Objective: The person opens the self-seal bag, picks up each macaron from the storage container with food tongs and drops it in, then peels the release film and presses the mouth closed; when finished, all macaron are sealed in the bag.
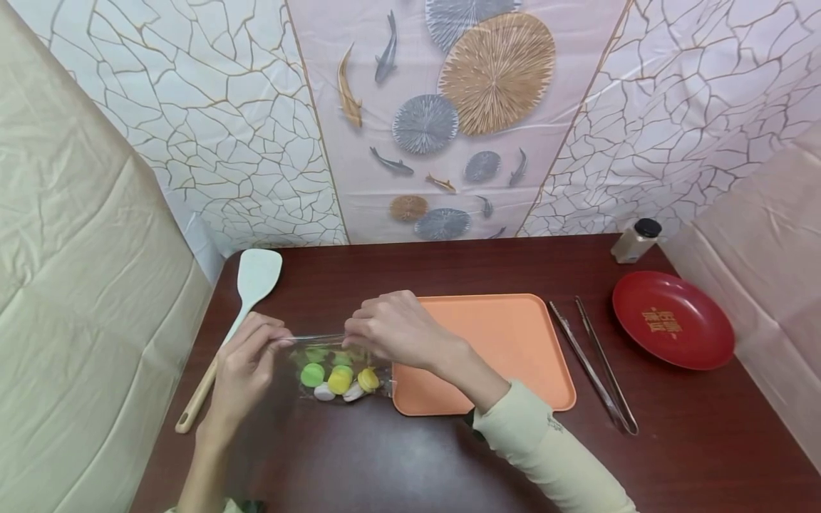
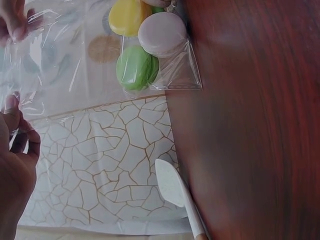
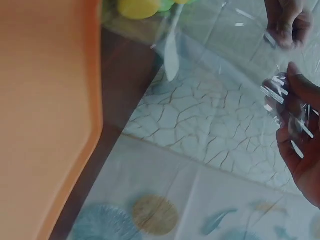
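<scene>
A clear plastic bag (image 1: 378, 390) hangs between my two hands, its top edge stretched level. Inside, at the bottom, lie several macarons: a green macaron (image 2: 134, 69), a pale lilac macaron (image 2: 163, 34), a yellow macaron (image 2: 125, 18) and others. My left hand (image 1: 246, 360) pinches the bag's left top corner between thumb and fingers. My right hand (image 1: 400, 329) grips the top edge on the other side, with crumpled film bunched in its fingers in the right wrist view. The bag's right side overlaps the left edge of an orange tray (image 1: 500, 335).
A white spatula (image 1: 259, 274) with a wooden handle lies left of my left hand. Right of the tray are metal tongs (image 1: 593, 363), a red plate (image 1: 673, 320) with gold characters, and a small black-capped jar (image 1: 636, 241). Patterned cloth (image 1: 244, 107) hangs behind the table.
</scene>
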The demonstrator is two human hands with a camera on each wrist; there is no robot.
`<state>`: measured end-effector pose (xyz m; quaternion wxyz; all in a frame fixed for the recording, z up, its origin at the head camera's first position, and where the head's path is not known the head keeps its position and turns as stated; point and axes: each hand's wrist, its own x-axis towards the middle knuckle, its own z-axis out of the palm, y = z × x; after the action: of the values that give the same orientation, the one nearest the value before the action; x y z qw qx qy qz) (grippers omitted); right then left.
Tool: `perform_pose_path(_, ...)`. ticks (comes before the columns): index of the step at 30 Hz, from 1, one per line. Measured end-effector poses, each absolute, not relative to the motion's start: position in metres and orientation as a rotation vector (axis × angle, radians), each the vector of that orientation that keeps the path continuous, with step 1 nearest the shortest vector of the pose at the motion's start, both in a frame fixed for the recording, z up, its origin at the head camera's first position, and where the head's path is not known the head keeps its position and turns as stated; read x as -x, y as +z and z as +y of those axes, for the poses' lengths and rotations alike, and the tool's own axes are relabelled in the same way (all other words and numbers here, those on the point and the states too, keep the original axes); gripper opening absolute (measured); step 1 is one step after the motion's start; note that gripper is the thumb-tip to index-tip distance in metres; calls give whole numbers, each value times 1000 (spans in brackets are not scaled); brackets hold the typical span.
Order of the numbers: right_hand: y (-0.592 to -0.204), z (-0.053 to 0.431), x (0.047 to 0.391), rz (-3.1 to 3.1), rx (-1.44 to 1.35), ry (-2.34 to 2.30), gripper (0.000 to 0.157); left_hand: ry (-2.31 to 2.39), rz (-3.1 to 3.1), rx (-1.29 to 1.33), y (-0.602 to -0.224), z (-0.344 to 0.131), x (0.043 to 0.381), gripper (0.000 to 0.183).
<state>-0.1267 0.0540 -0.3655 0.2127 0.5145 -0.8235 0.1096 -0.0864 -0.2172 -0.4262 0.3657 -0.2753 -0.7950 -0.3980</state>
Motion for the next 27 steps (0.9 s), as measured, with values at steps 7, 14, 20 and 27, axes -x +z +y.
perform_pose_path(7, -373, 81, 127, -2263, -1387, 427, 11, -1036, -2076, 705, -426, -220, 82, 35)
perform_pose_path(14, -376, 95, 123, -2276, -1459, 493, 10, -1047, -2082, 730, -424, -221, 80, 10)
perform_pose_path(20, -371, 99, 119, -2345, -1581, 565, 28, -1082, -2068, 769, -418, -225, 72, 44)
perform_pose_path(27, -367, 100, 117, -2414, -1731, 852, 19, -1053, -2042, 830, -409, -232, 61, 41)
